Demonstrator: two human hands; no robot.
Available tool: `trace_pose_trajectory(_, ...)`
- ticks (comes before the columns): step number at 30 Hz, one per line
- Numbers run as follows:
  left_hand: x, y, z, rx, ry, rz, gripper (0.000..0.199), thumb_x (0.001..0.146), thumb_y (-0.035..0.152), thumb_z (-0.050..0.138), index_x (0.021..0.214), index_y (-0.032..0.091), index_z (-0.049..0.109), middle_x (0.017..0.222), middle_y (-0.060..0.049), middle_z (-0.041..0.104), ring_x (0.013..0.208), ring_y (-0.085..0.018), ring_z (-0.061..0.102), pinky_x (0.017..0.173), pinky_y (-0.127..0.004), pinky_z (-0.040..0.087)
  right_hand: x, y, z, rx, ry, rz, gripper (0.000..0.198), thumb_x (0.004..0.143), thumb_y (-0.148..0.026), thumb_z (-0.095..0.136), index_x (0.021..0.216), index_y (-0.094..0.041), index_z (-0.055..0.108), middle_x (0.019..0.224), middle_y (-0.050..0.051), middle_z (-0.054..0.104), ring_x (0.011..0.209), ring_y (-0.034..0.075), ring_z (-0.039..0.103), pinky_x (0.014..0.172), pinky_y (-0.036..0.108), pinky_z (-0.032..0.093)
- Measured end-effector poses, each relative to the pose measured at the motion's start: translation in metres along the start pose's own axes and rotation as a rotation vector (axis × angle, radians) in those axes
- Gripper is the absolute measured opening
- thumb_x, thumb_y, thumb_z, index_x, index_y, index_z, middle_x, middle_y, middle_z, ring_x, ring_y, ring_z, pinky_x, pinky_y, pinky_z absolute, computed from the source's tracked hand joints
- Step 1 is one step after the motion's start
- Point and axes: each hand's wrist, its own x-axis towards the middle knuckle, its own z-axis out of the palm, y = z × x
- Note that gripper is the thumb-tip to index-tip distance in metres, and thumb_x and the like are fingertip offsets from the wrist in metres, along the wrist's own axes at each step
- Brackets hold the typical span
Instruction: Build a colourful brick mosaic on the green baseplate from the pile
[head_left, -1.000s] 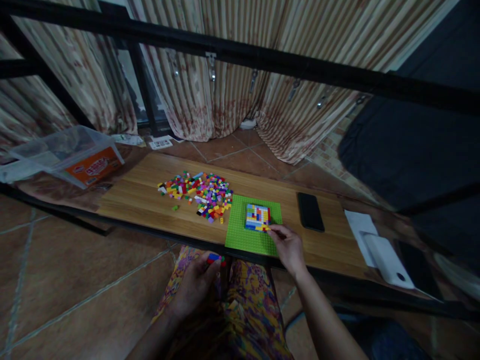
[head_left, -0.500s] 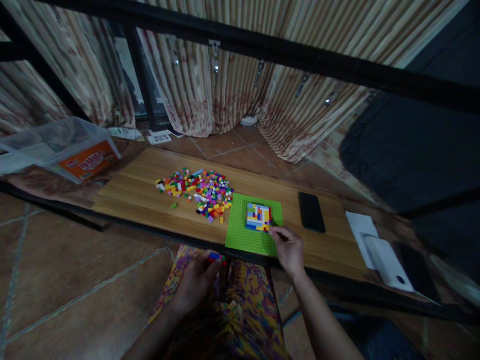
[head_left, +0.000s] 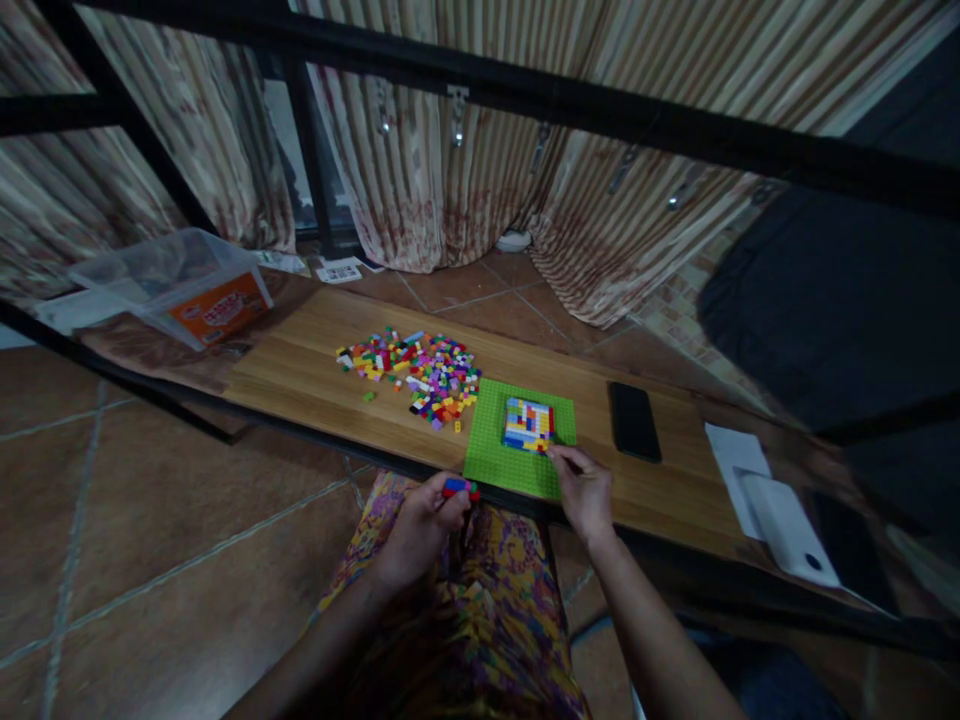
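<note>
Between the thumb and fingers of my left hand is a small cluster of blue and red toy bricks, just in front of the table's near edge. My right hand is closed in a pinch at the lower right corner of a multicoloured brick panel. Whatever lies between those fingertips is too small to make out. The panel, edged in blue and red, sits on a green studded baseplate. Left of the baseplate spreads a pile of loose toy bricks in many colours.
A black phone lies right of the baseplate on the wooden table. Farther right are white paper and a white device. A clear plastic box stands at the left end. A dark bar crosses above.
My left hand has risen toward the table edge with the bricks, coming closer to the baseplate. My right hand stays at the panel's corner. The whole view has shifted slightly.
</note>
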Motion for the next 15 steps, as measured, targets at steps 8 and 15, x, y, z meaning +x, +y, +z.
trace_pose_trajectory(8, -0.01, -0.008, -0.01, 0.056, 0.013, -0.007, 0.022, 0.077, 0.04, 0.056, 0.079, 0.019, 0.06, 0.068, 0.002, 0.059, 0.066, -0.014, 0.053, 0.061, -0.023, 0.041, -0.002, -0.001, -0.004, 0.102, 0.086, 0.091, 0.027, 0.077, -0.042, 0.064, 0.089, -0.021, 0.075, 0.094, 0.007, 0.074, 0.09, 0.022, 0.066, 0.086, 0.039, 0.049)
trace_pose_trajectory(15, -0.008, -0.008, -0.01, 0.035, 0.005, -0.004, 0.023, 0.076, 0.041, 0.057, 0.078, 0.019, 0.06, 0.065, 0.002, 0.059, 0.068, -0.016, 0.056, 0.064, -0.026, 0.044, 0.002, 0.001, 0.002, 0.153, 0.105, 0.17, 0.033, 0.073, -0.046, 0.066, 0.09, -0.018, 0.074, 0.092, 0.008, 0.074, 0.086, 0.021, 0.066, 0.082, 0.039, 0.051)
